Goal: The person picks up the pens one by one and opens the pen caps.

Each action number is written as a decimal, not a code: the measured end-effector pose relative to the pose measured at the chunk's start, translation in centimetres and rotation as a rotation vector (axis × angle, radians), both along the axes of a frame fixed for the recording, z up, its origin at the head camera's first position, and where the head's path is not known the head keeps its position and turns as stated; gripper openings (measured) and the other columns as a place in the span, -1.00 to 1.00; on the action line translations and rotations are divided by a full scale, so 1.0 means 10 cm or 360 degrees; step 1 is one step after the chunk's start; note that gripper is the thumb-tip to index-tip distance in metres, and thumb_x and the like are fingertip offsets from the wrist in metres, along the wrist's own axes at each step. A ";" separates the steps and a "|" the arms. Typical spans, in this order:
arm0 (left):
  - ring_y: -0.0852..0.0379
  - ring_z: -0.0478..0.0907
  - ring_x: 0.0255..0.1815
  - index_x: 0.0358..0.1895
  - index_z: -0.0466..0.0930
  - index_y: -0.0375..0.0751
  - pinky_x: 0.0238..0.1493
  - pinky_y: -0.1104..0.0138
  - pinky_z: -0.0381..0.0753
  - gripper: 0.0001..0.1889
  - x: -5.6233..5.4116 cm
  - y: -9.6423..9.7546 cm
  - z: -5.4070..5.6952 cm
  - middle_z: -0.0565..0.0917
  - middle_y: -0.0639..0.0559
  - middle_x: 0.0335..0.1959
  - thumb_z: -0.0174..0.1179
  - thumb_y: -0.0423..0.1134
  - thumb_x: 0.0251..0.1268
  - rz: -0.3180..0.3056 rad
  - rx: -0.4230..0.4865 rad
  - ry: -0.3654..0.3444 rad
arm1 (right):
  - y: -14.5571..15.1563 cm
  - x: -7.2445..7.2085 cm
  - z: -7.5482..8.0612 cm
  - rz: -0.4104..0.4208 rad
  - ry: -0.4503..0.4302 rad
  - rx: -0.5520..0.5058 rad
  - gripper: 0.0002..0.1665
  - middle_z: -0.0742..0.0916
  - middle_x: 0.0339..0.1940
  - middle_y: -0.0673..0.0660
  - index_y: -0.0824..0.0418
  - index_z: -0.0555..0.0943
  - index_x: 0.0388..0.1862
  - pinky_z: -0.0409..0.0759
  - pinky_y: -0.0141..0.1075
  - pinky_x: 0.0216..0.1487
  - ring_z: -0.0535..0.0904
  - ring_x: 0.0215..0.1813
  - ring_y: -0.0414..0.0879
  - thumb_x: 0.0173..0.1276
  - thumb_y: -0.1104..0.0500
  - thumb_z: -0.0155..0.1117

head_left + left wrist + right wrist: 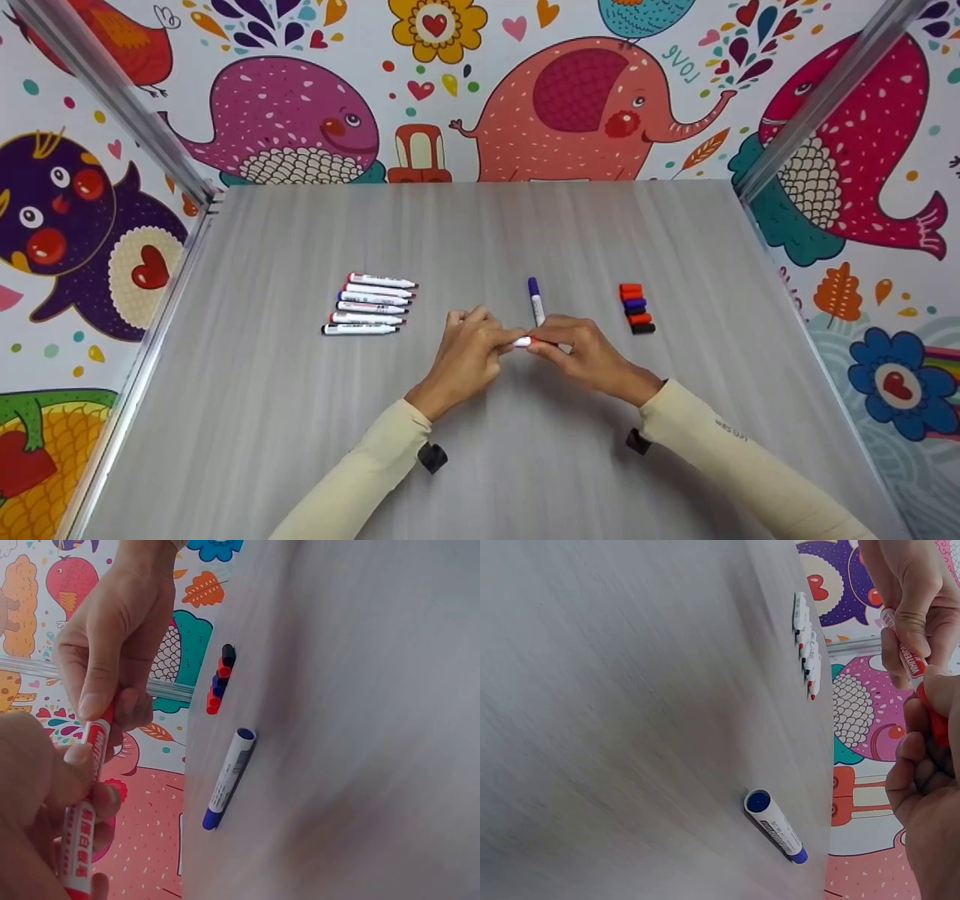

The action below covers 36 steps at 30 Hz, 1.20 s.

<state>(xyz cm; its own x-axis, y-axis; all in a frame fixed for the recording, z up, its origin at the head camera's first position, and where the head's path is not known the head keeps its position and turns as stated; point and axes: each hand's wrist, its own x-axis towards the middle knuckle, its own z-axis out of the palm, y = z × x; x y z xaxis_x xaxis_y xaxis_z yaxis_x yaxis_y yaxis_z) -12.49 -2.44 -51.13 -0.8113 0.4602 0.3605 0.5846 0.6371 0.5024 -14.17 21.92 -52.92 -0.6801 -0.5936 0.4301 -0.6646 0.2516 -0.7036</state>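
In front of the person, a white whiteboard marker with red parts (523, 342) spans the two hands. The left hand (466, 354) grips its white barrel (79, 844), which carries red printing in the left wrist view. At the other end, the right hand (589, 354) pinches the marker's red cap (934, 718) between thumb and fingers; those fingers partly hide it. Just beyond the hands, a white marker with a blue cap (535, 296) lies on the table, its capped end pointing away from the person.
Several uncapped white markers (371, 307) lie in a slanted row at the left, tips to the right. Several loose red, blue and black caps (636, 307) line up at the right. The grey table (480, 232) meets patterned walls and metal rails (832, 97).
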 end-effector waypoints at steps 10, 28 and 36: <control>0.11 0.51 -0.26 0.12 0.92 0.07 -0.08 0.15 0.21 -0.63 -0.01 0.01 -0.03 0.71 0.12 -0.47 0.38 -0.47 0.44 -0.0011 -0.0028 -0.0045 | 0.02 0.00 -0.05 0.0047 0.0087 -0.0003 -0.74 0.85 -0.16 0.09 0.21 0.86 0.10 0.62 -0.37 -0.20 0.62 -0.25 -0.11 0.50 0.37 0.47; 0.04 0.62 0.00 0.19 0.85 -0.06 0.16 -0.06 0.39 -0.71 -0.04 -0.16 -0.03 0.87 0.07 -0.08 0.45 -0.22 0.47 -0.0030 0.0070 -0.0213 | 0.26 -0.10 0.07 -0.0236 0.0032 -0.0160 -0.60 0.89 -0.19 0.15 0.18 0.90 0.03 0.54 -0.34 -0.13 0.61 -0.16 -0.05 0.22 0.44 0.63; -0.01 0.61 -0.04 -0.06 0.79 -0.17 0.18 -0.09 0.44 -0.78 -0.03 -0.24 -0.08 0.79 0.00 -0.19 0.59 -0.27 0.31 0.0053 0.0111 -0.0235 | 0.34 -0.06 0.02 -0.0269 -0.0049 -0.0114 -0.53 0.87 -0.10 0.07 0.19 0.87 0.13 0.56 -0.47 -0.19 0.60 -0.21 -0.09 0.25 0.47 0.60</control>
<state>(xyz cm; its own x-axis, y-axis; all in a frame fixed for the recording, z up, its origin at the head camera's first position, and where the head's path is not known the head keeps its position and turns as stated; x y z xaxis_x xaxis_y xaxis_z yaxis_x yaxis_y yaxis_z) -12.78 -4.89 -51.90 -0.8722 0.4102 0.2663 0.4802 0.6153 0.6251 -14.76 25.36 -52.71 -0.7810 -0.4386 0.4446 -0.5950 0.3062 -0.7431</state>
